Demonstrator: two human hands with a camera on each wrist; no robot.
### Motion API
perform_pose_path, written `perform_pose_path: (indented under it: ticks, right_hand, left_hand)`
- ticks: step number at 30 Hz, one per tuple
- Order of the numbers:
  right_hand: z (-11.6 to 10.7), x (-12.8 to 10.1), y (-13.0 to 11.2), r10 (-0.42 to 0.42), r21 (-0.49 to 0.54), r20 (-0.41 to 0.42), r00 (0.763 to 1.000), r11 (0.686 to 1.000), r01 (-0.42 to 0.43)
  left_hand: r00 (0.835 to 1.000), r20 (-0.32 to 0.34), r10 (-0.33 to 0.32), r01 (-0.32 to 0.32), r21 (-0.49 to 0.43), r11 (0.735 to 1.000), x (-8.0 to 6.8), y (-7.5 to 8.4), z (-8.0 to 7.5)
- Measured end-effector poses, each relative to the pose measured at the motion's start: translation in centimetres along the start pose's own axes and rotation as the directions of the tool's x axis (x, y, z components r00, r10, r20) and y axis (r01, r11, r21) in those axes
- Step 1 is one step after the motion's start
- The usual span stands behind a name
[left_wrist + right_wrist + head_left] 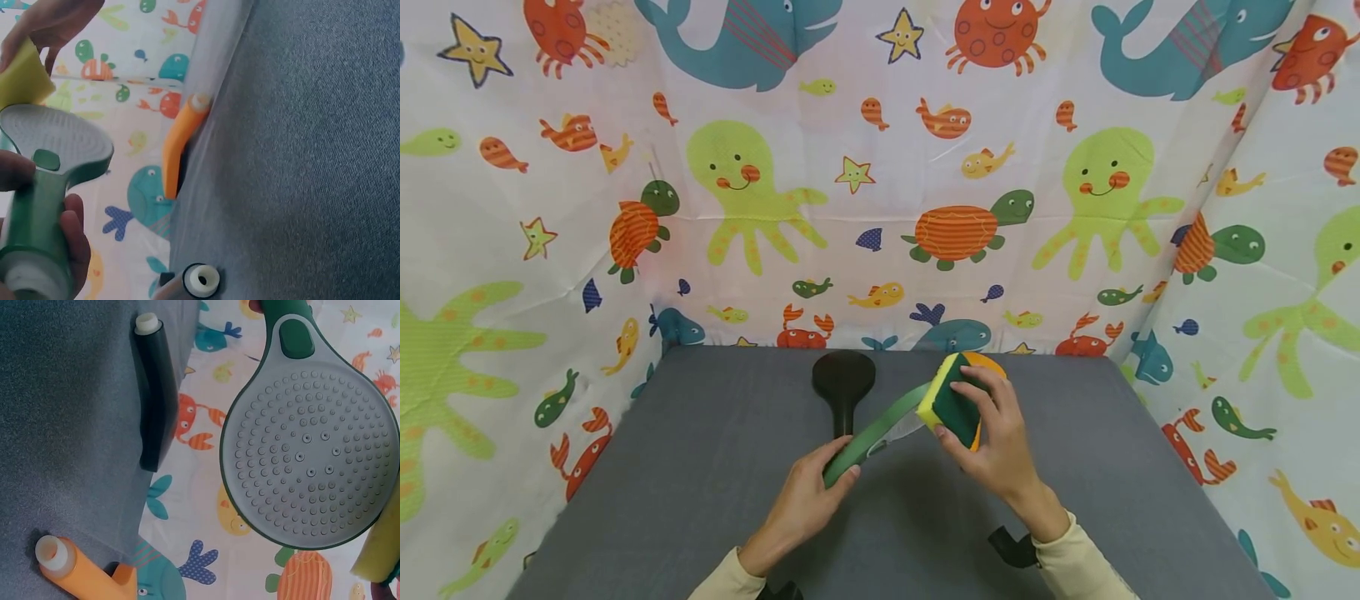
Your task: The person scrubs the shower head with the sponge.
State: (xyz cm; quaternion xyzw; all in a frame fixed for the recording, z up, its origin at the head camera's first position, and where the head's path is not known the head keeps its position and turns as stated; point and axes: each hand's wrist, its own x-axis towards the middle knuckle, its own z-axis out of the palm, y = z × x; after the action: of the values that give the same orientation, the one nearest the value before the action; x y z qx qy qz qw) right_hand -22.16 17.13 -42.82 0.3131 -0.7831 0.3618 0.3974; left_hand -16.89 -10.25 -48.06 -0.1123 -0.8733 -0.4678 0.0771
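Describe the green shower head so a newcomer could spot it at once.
On the grey table before the sea-creature curtain, find the two hands. The left hand grips the green shower head by its handle, while the right hand holds a yellow-green sponge against it. Unlike the black shower head and orange shower head lying behind, it is lifted.

green shower head point(880, 427) held tilted, yellow-green sponge point(951, 402) against it.

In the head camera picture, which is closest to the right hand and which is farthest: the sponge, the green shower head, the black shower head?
1. Sponge: gripped in the right hand itself.
2. Green shower head: just left of that hand, under the sponge, its handle held by the left hand.
3. Black shower head: farthest, lying on the table farther left and back.
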Motion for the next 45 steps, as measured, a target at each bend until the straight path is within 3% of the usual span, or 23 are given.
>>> perform_pose_path:
  ticks: [5, 13, 20, 27, 38, 45]
  right_hand:
    - [0.1, 0.0, -0.1, -0.002, -0.016, -0.012, 1.0, 1.0, 0.002]
    - [0.4, -0.1, -0.8, -0.054, -0.093, -0.057, 0.997, 0.994, 0.049]
    - [1.1, -0.6, -1.5, -0.13, -0.162, -0.038, 0.991, 0.979, 0.122]
    - [1.7, -0.8, -2.1, -0.173, -0.158, -0.038, 0.984, 0.974, 0.165]
    - [2.1, -0.9, -2.5, -0.235, -0.176, 0.038, 0.971, 0.955, 0.238]
    - [1.5, -0.5, -1.6, -0.189, -0.173, 0.019, 0.982, 0.966, 0.19]
  left_hand:
    - [0.998, 0.057, 0.024, -0.022, -0.029, 0.999, 0.1, 0.2, -0.1]
    - [0.991, 0.127, -0.028, 0.045, -0.131, 0.99, 0.2, 0.6, -0.4]
    - [0.992, 0.124, -0.029, 0.051, -0.18, 0.982, 0.2, 0.4, -0.2]
    - [0.994, 0.106, -0.014, 0.034, -0.19, 0.981, 0.0, 0.1, 0.3]
    - [0.988, 0.152, -0.032, 0.074, -0.278, 0.958, 0.0, 0.3, 0.0]
    - [0.989, 0.141, -0.049, 0.09, -0.298, 0.95, 0.0, 0.6, 0.0]
